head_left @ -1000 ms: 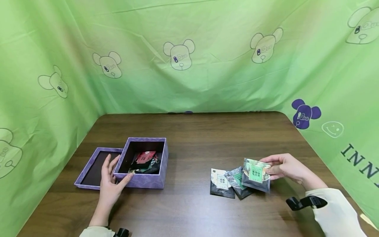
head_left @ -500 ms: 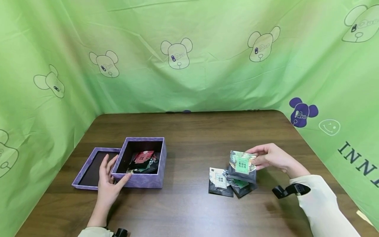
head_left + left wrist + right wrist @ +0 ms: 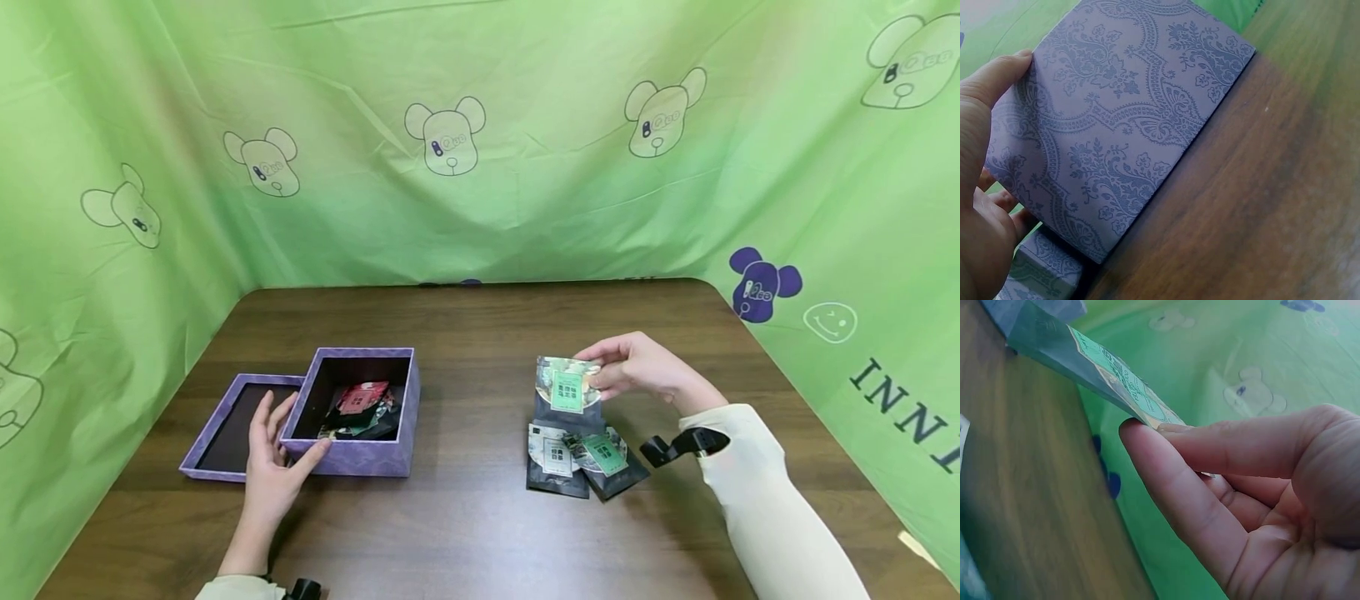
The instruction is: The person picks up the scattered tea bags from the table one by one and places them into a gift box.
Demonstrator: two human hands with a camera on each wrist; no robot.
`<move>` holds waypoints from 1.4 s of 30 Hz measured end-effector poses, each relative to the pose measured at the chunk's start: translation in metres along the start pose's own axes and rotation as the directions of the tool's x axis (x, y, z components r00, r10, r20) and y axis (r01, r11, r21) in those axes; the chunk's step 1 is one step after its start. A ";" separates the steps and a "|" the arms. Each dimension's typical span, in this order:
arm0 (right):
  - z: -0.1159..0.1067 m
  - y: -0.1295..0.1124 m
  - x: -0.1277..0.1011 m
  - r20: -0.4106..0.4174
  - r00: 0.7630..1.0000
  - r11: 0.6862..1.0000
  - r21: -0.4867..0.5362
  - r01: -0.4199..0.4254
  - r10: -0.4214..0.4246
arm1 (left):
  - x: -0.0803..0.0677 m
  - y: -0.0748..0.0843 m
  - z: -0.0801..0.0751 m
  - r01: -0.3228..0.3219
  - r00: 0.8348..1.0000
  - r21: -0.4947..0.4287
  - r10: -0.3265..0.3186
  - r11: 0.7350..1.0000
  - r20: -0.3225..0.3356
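Observation:
A tea sachet (image 3: 567, 392) with a green label is pinched by my right hand (image 3: 637, 371), thumb against fingers at its right edge. In the right wrist view the sachet (image 3: 1094, 369) slants up and away from the fingertips. Below it on the table lie a sachet with a white label (image 3: 557, 467) and another with a green label (image 3: 606, 458), their edges overlapping. At the left, my left hand (image 3: 273, 479) grips the near left corner of an open purple box (image 3: 360, 458), thumb on its front wall. Several sachets (image 3: 363, 408), one red on top, lie inside the box.
The box's purple lid (image 3: 232, 433) lies inside up to the left of the box, partly hidden behind the left hand. A brown wooden table (image 3: 465, 533) bears everything. A green patterned cloth (image 3: 517, 208) hangs along its back and sides.
My right hand has carried the green-labelled sachet leftward and farther back, over the others, uncovering the second green-labelled one. The left hand stays at the box corner.

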State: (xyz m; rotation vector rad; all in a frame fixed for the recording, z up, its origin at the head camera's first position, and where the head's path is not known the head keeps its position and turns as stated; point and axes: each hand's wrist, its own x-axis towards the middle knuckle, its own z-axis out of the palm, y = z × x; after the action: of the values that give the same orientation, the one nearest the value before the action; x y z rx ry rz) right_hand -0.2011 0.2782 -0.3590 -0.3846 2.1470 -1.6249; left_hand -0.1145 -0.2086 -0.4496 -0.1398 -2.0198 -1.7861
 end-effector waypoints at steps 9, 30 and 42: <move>0.020 -0.021 0.033 0.023 0.999 0.999 0.019 0.039 -0.039 | 0.000 0.002 -0.001 -0.003 1.000 0.011 0.003 1.000 -0.005; 0.075 -0.075 0.091 0.103 0.993 0.998 0.035 0.058 -0.062 | 0.000 0.002 0.000 -0.004 1.000 0.033 0.004 0.999 -0.001; 0.113 -0.097 0.122 0.134 0.989 0.997 0.046 0.054 -0.060 | -0.002 0.003 0.000 0.017 1.000 0.057 -0.017 0.998 0.001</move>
State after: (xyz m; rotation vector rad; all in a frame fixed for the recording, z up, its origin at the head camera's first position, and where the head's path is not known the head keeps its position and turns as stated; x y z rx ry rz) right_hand -0.2563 0.0998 -0.3113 -0.5315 2.0149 -1.6238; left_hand -0.1119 -0.2078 -0.4477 -0.1065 -2.0766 -1.7373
